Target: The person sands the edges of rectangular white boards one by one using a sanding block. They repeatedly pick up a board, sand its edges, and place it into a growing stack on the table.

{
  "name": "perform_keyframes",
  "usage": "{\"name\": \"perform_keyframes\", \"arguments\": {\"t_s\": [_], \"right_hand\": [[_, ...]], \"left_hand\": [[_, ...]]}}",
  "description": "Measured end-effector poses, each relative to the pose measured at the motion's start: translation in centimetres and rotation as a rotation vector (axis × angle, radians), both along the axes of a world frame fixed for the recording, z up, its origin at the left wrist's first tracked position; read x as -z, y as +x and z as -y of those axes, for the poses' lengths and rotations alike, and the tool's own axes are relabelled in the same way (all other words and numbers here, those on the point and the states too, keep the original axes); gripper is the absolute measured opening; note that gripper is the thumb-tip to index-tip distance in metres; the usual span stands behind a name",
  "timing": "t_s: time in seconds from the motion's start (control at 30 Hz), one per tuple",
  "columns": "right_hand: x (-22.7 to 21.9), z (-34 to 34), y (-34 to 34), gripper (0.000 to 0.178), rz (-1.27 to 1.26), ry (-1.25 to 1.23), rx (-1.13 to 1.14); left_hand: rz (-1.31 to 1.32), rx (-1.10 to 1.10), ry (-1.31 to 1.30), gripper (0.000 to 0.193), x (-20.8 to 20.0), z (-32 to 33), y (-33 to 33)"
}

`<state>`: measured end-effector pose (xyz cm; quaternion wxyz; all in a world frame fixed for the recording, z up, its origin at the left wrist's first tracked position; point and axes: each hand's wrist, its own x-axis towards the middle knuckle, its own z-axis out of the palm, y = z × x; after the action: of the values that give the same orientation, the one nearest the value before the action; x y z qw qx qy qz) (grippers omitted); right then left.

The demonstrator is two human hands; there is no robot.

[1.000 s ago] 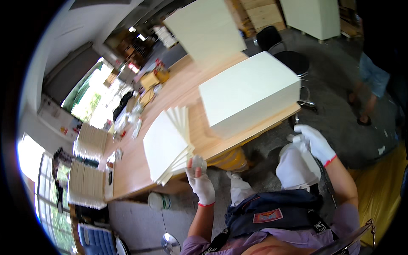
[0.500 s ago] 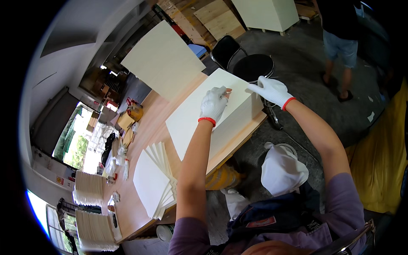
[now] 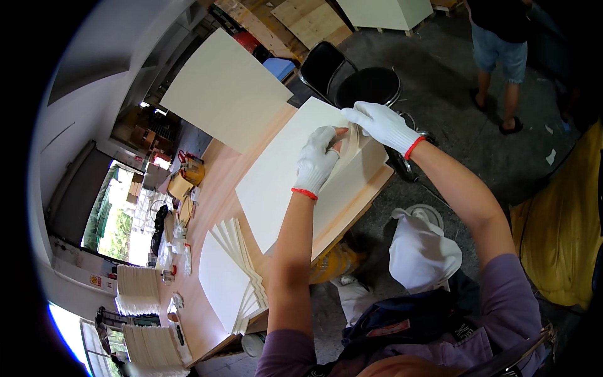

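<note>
A thick stack of cream paper or card sheets (image 3: pixel 295 154) lies at the table's right edge. Over its upper face is my left hand (image 3: pixel 318 157), in a white glove with bare thumb and index tips. Its fingers curl beside the bent sheet edges; whether a sheet is between them is hidden. At the stack's far right corner, my gloved right hand (image 3: pixel 383 125) grips several sheets, whose edges bow upward below its fingers. Nearer me, a fanned pile of white sheets (image 3: pixel 229 276) rests on the wooden table (image 3: pixel 220 169).
A large cream board (image 3: pixel 226 88) lies at the table's far end. A black chair (image 3: pixel 367 87) stands beyond the stack. Tape, scissors and bags (image 3: pixel 182 226) line the left side, with sheet stacks (image 3: pixel 138 289) behind. Another person (image 3: pixel 499 56) stands at upper right.
My right hand has moved left onto the corner of the stack, and the sheets there now bend up. The left hand's thumb and index have parted slightly. The view has shifted a little.
</note>
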<state>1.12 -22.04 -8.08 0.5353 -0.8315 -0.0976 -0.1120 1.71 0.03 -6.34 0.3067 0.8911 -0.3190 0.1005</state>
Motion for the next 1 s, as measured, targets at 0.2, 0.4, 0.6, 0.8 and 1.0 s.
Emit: {"name": "perform_keyframes", "arguments": {"t_s": [0.2, 0.4, 0.6, 0.8, 1.0], "right_hand": [[1.1, -0.7, -1.0, 0.056, 0.059, 0.079, 0.122], [1.4, -0.9, -0.9, 0.056, 0.109, 0.021, 0.153], [1.8, -0.9, -0.8, 0.055, 0.120, 0.040, 0.156], [2.1, -1.2, -1.0, 0.054, 0.154, -0.046, 0.199], [2.1, -1.1, -0.9, 0.052, 0.151, -0.041, 0.202]], "left_hand": [[-0.320, -0.027, -0.124, 0.030, -1.9, 0.9, -1.4], [-0.247, 0.090, -0.155, 0.041, -0.1, 0.1, 0.1], [-0.326, 0.088, -0.163, 0.046, -0.3, -0.1, 0.2], [-0.160, 0.031, -0.219, 0.041, -0.5, 0.2, -0.9], [-0.273, -0.037, -0.076, 0.037, -1.2, 0.8, -1.2]]}}
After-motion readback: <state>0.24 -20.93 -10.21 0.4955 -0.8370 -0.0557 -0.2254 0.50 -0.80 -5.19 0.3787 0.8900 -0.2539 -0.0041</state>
